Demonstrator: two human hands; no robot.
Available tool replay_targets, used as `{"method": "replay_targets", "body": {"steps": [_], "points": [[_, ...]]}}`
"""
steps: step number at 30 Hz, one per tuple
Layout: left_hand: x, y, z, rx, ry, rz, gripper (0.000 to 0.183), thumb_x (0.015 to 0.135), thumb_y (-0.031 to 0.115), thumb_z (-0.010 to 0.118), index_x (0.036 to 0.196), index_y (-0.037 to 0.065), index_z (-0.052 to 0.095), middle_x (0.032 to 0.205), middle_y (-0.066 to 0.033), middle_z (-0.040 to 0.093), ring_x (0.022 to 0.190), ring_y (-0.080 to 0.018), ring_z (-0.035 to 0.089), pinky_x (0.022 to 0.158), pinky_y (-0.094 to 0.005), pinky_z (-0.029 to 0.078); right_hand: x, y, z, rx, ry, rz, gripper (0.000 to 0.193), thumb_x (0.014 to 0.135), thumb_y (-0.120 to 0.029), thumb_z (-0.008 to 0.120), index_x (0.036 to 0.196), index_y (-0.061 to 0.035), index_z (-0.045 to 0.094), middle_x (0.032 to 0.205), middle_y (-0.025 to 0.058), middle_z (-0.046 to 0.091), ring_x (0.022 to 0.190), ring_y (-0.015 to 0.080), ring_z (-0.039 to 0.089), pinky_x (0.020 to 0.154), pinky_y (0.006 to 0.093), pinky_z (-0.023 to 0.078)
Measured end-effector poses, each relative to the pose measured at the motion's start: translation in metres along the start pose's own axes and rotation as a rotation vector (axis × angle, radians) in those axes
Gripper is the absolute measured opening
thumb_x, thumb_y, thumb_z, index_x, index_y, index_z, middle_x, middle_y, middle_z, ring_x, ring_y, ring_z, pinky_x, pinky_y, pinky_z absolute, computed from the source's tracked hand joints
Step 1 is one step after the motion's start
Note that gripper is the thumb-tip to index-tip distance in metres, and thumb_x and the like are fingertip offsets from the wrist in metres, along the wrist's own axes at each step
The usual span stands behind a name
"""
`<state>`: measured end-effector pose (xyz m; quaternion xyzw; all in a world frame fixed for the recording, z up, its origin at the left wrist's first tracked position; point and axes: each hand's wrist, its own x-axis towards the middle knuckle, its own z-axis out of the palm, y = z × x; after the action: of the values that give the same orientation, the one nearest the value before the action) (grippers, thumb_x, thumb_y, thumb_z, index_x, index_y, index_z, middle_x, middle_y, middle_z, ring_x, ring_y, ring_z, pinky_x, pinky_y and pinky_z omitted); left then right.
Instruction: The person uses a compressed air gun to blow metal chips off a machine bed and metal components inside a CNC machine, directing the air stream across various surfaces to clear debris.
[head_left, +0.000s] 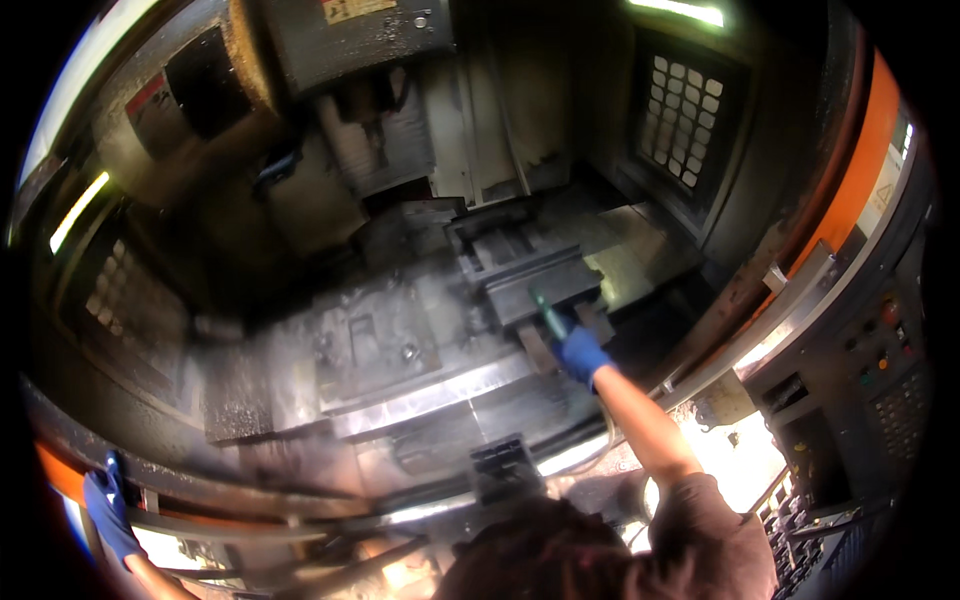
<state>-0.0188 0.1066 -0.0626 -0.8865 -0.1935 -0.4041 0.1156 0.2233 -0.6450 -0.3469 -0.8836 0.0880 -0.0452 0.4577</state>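
Note:
My right hand (580, 352), in a blue glove, reaches into a milling machine and grips a thin green-tipped tool (545, 312). The tool's tip points at a dark steel vise (530, 280) on the machine table (420, 385). A haze hangs around the vise and the tool. My left hand (105, 505), also in a blue glove, rests on the dark edge of the machine's opening (200, 490) at the lower left; it holds no object.
The spindle head (360, 50) hangs above at the back. Grid-patterned windows (683, 115) sit in the enclosure walls. An orange-trimmed door frame (850, 190) and a control panel with coloured buttons (885, 345) stand at the right. Metal chips cover the table's left part (235, 400).

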Motion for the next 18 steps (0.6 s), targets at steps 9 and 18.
{"method": "replay_targets", "body": {"steps": [9,18], "points": [[0.004,0.036,-0.022,0.079,-0.145,0.027,0.057,0.094,0.045,0.050,0.068,-0.006,0.054,0.065,-0.0285,0.050,0.060,-0.0433,0.049,0.056,-0.0484,0.035,-0.077,-0.074,0.009,-0.002,-0.112,0.204,0.026,0.083,-0.019,0.062,0.102,-0.0020,0.058,0.069,0.0123,0.058,0.060,0.0221,0.058,0.055,0.0367,0.045],[0.007,0.049,-0.028,0.107,-0.163,0.048,0.059,0.091,0.049,0.051,0.067,-0.004,0.058,0.067,-0.0257,0.055,0.064,-0.0427,0.053,0.060,-0.0466,0.040,-0.105,-0.089,0.014,-0.078,-0.083,0.239,0.041,0.083,-0.011,0.056,0.123,-0.0149,0.054,0.068,0.0085,0.058,0.053,0.0168,0.054,0.048,0.0344,0.043]]}}
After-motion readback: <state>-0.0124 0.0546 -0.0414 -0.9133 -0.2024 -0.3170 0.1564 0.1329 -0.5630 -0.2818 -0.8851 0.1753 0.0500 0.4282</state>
